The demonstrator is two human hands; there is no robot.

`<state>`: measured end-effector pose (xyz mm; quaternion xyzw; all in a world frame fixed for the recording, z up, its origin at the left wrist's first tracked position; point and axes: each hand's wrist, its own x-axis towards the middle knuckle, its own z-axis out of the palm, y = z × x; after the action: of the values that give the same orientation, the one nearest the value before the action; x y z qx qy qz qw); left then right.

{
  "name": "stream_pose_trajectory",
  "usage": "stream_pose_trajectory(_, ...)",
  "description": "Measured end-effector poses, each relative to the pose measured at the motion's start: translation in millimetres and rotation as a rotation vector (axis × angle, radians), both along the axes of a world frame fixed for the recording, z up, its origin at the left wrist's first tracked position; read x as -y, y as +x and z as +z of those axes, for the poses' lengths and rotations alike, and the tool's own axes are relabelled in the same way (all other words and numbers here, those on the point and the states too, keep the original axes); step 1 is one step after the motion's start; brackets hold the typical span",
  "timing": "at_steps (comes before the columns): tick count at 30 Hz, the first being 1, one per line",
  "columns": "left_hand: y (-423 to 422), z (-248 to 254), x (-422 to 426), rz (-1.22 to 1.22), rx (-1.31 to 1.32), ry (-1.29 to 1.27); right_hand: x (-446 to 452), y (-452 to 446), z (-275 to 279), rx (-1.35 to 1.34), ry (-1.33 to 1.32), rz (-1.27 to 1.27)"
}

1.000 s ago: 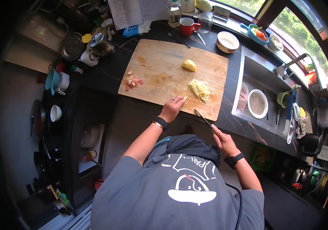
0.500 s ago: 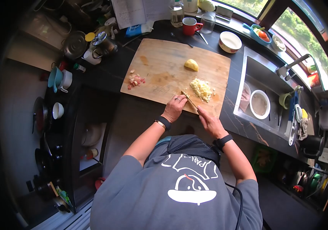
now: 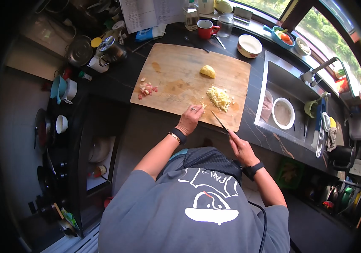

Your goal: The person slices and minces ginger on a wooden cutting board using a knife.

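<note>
My right hand (image 3: 242,149) is wrapped round the handle of a kitchen knife (image 3: 220,120), its blade slanting up and left over the front of the wooden cutting board (image 3: 180,63). Near the board's front edge, my left hand (image 3: 190,119) has its fingers bunched together beside a few small pale bits. Whatever lies under those fingertips is hidden. A heap of finely diced pale-yellow pieces (image 3: 218,98) lies to the right of them. Behind the heap rests a yellow half piece (image 3: 208,71), perhaps potato. Small pink-and-white chopped pieces (image 3: 147,90) sit at the board's left side.
To the right is a sink (image 3: 259,101) with a white bowl (image 3: 283,114) inside. Behind the board stand a red mug (image 3: 205,29), a drinking glass (image 3: 225,26) and a patterned bowl (image 3: 249,45). A metal pot (image 3: 113,51) and an open book (image 3: 140,16) are at the back left.
The knife has come away from my left fingers, and my right hand has drawn back to the right and toward my body. My left hand has shifted slightly left.
</note>
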<state>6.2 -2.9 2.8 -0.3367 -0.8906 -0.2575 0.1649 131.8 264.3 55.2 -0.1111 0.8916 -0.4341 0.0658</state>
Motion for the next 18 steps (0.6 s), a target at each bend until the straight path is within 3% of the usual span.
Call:
stream_pose_trajectory(8,0.3,2.9,-0.4,0.014,-0.014,0.016,47.1,-55.4,-19.8,-0.136,0.025,0.044)
stream_pose_trajectory(12,2.8,3.0,-0.7,0.039,0.025,0.022,50.0,-51.7,-26.1,-0.047,0.080,0.017)
stream_pose_trajectory(15,0.8,2.9,-0.3,0.028,0.011,0.008,30.7,-30.0,-32.0,-0.200,0.014,0.022)
stream_pose_trajectory(18,0.8,3.6,1.6,0.020,-0.002,0.035,7.2,4.7,-14.3,0.032,0.100,0.013)
